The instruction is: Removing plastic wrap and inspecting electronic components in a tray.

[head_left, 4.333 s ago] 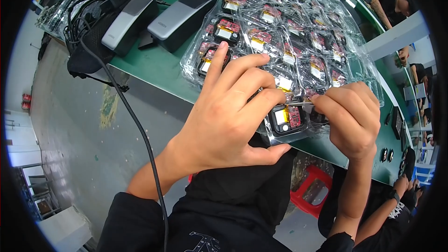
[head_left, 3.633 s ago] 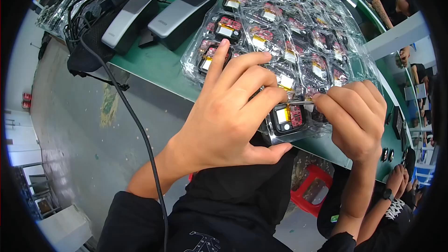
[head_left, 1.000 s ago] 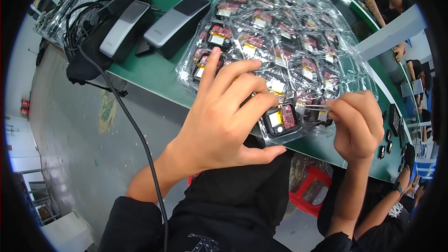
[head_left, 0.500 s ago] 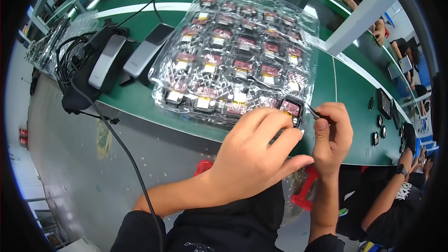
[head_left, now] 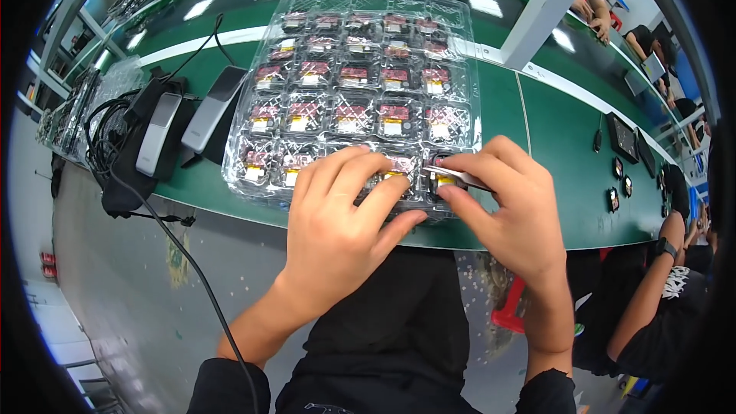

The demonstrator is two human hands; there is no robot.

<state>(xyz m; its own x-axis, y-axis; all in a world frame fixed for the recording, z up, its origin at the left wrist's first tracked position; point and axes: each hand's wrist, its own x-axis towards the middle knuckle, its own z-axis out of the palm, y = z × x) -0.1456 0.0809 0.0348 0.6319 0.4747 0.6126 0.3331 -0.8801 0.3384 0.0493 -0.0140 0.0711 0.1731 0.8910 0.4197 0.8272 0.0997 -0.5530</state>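
A clear plastic blister tray (head_left: 471, 50) holds rows of small square watch-like modules (head_left: 354, 75), dark with red and yellow-white parts. Over its front edge lies my left hand (head_left: 333, 211), fingers apart and bent, fingertips touching the front row; it grips nothing I can see. My right hand (head_left: 510, 211) pinches metal tweezers (head_left: 468, 179) between thumb and fingers. The tweezers point into the front right compartment, at a dark module (head_left: 440, 162) there. Fingers partly cover that module, so I cannot tell whether the tips touch it.
Two grey-silver devices (head_left: 208, 111) and bundled black cables (head_left: 100, 138) are left of the tray. On the green table (head_left: 540, 192) to the right lie small watch bodies (head_left: 613, 199) and a black box (head_left: 622, 138). A grey post (head_left: 537, 23) rises behind. A co-worker's arm (head_left: 644, 291) is at right.
My right hand has moved left, bringing the tweezers from beside the tray to over its front right compartment. My left hand has shifted left along the front row. The view has turned slightly.
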